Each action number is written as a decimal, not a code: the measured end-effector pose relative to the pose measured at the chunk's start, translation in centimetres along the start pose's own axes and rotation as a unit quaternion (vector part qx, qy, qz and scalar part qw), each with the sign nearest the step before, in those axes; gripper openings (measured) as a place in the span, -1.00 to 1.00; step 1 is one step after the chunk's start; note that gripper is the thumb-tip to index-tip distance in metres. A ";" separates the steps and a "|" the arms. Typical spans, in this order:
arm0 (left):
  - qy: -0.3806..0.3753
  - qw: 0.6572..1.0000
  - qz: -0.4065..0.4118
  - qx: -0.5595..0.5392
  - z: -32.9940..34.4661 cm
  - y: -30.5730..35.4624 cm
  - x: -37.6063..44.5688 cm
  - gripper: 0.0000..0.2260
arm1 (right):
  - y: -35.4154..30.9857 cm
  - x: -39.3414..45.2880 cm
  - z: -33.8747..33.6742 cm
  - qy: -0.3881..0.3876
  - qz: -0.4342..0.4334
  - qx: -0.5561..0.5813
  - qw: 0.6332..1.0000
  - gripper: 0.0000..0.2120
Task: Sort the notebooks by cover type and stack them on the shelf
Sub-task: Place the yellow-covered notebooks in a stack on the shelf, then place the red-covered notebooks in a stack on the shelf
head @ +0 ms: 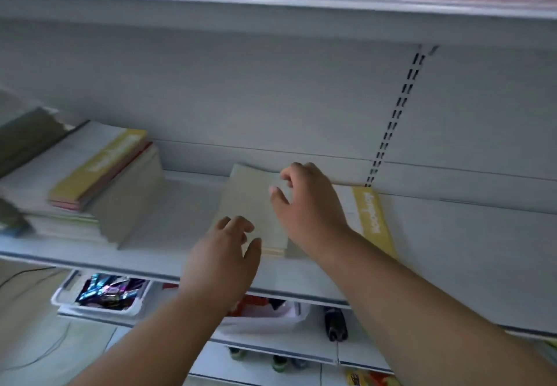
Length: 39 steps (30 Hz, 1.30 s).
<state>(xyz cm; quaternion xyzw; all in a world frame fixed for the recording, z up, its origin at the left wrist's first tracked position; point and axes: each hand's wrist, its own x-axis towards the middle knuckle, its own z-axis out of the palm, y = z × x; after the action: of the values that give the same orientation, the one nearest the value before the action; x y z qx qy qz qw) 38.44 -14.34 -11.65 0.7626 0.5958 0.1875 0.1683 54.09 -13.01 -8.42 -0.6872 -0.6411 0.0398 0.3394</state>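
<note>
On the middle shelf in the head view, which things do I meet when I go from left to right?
Tall notebook stack → plain-cover notebook pile, left hand at its near edge → right hand → yellow-strip notebook → slotted upright.
</note>
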 end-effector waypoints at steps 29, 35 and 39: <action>0.063 0.939 -0.104 -0.321 -22.0 -32.4 2.2 -0.79 | -28.5 6.4 16.6 0.033 0.178 -0.007 0.983 -0.71; 0.010 0.736 -0.155 -0.659 -24.3 -30.7 3.7 -0.85 | -33.4 3.6 16.2 0.065 0.093 0.199 0.973 -0.64; 0.099 0.791 -0.159 -0.582 -24.9 -31.7 3.9 -0.87 | -31.4 5.4 17.4 0.031 0.197 0.054 0.978 -0.45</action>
<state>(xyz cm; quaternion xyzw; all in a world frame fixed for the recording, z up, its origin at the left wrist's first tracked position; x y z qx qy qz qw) 0.38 -2.38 -4.78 0.3923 0.4998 0.5439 0.5481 19.69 -2.50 -3.39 -0.7815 -0.4788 0.1192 0.3817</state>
